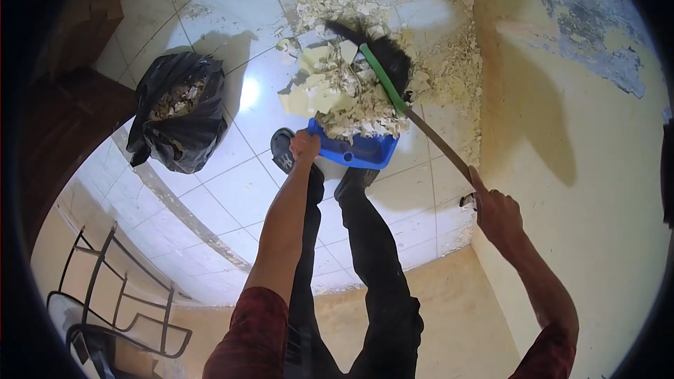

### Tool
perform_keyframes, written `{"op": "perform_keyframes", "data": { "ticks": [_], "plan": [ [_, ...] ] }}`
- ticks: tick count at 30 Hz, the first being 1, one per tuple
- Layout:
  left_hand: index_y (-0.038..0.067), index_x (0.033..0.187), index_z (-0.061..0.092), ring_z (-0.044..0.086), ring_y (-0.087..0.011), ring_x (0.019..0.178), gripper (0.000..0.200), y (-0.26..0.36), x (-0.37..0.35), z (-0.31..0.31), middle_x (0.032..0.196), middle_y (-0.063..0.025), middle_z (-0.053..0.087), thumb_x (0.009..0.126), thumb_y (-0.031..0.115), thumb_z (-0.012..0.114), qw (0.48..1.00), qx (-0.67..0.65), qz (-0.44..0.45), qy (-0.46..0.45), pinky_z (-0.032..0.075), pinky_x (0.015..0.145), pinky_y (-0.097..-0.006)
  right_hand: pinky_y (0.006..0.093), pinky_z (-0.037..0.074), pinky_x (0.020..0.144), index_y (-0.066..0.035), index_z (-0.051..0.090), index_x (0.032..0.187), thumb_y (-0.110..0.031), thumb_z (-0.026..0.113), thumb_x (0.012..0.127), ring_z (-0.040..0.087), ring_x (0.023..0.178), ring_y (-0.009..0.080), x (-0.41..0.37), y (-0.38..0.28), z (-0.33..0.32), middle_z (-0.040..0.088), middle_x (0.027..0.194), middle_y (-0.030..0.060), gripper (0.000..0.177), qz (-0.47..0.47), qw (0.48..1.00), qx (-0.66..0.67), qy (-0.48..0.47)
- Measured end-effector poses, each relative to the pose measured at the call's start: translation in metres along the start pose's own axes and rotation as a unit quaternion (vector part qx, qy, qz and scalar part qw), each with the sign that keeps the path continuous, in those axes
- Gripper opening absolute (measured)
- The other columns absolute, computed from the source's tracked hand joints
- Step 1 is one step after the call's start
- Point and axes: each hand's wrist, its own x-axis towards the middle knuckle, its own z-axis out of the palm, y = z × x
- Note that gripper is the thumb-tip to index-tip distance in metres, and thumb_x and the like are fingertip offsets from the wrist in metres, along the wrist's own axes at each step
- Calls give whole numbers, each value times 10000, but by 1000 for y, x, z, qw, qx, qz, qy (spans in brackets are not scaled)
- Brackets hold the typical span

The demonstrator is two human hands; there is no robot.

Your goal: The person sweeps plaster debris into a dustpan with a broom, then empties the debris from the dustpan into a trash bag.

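Observation:
My left hand (305, 144) is closed on the left edge of a blue dustpan (359, 156), which lies on the tiled floor near my feet. Flakes of peeled paint and plaster (344, 91) are heaped at the dustpan's far side, some of them over its edge. My right hand (497, 214) grips the wooden handle of a broom (439, 142) at the right. The broom has a green head and dark bristles, which rest on the debris beyond the dustpan.
An open black bag (186, 144) with debris in it stands at the left. More flakes (449, 42) lie along the wall (583, 189) at the right. A metal-framed chair (119, 295) is at the lower left, and brown furniture (77, 126) at the left edge.

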Motion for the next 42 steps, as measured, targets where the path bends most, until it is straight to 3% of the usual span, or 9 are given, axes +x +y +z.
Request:
{"op": "perform_keyframes", "data": {
  "ticks": [2, 7, 9, 14, 18, 26, 30, 37, 42],
  "plan": [
    [24, 974, 650, 606, -364, 971, 386, -30, 2, 26, 993, -241, 628, 722, 302, 557, 978, -138, -88, -126, 469, 880, -414, 435, 486, 473, -183, 285, 1405, -101, 515, 849, 590, 503, 313, -12, 2, -1, 574, 606, 156, 607, 6, 1000, -6, 7],
    [13, 1001, 641, 642, -360, 883, 401, -86, -25, 74, 933, -237, 645, 724, 287, 548, 984, -151, -58, -74, 493, 844, -403, 431, 494, 523, -319, 308, 1386, -159, 479, 903, 593, 559, 302, -33, 17, -79, 586, 697, 125, 536, 107, 984, -101, 101],
    [36, 1024, 638, 645, -356, 872, 395, -71, -65, 45, 937, -228, 649, 735, 290, 549, 918, -333, -135, -168, 506, 821, -393, 433, 498, 533, -317, 317, 1381, -168, 464, 915, 595, 576, 307, -17, 27, -107, 586, 706, 119, 511, 92, 970, -138, 175],
    [70, 1051, 633, 623, -358, 943, 390, -79, -83, 78, 964, -206, 648, 758, 316, 557, 981, -115, -128, -86, 494, 837, -429, 404, 515, 549, -291, 326, 1384, -147, 447, 906, 607, 602, 296, 116, 48, -132, 585, 687, 110, 513, 18, 922, -249, 295],
    [129, 1057, 638, 579, -364, 1029, 380, -101, -66, 119, 1055, -176, 630, 793, 390, 557, 966, -183, -161, -82, 462, 889, -433, 401, 517, 534, -244, 307, 1399, -98, 473, 862, 608, 577, 274, 145, 27, -87, 581, 663, 117, 580, -54, 936, -267, 223],
    [20, 1084, 566, 606, -373, 977, 551, -99, -31, 141, 1102, -244, 583, 796, 490, 563, 970, -162, -175, -50, 478, 860, -426, 391, 492, 445, -173, 313, 1400, -74, 555, 792, 581, 459, 264, 50, 24, 7, 563, 592, 114, 662, -140, 963, -206, 99],
    [0, 1193, 512, 666, -323, 720, 470, -82, -52, 108, 1059, -225, 598, 800, 256, 550, 920, -336, -185, -76, 566, 527, -317, 384, 477, 423, -174, 318, 1396, -91, 560, 816, 574, 450, 260, 4, 17, 32, 555, 585, 124, 633, -134, 979, -150, 13],
    [-12, 1220, 481, 648, -318, 799, 451, -86, -45, 113, 1076, -203, 566, 776, 72, 490, 863, -467, -155, -120, 599, 507, -360, 373, 455, 403, -202, 326, 1393, -144, 563, 858, 561, 446, 262, -64, 21, 54, 554, 592, 119, 589, -51, 998, -40, -26],
    [-9, 1146, 490, 636, -315, 843, 346, -46, -52, 87, 1061, -185, 561, 802, 7, 458, 825, -535, -165, -84, 604, 525, -381, 366, 425, 468, -168, 383, 1367, -125, 508, 903, 519, 494, 268, -92, 58, 74, 524, 606, 118, 483, 36, 991, 96, 85]
  ]
}}
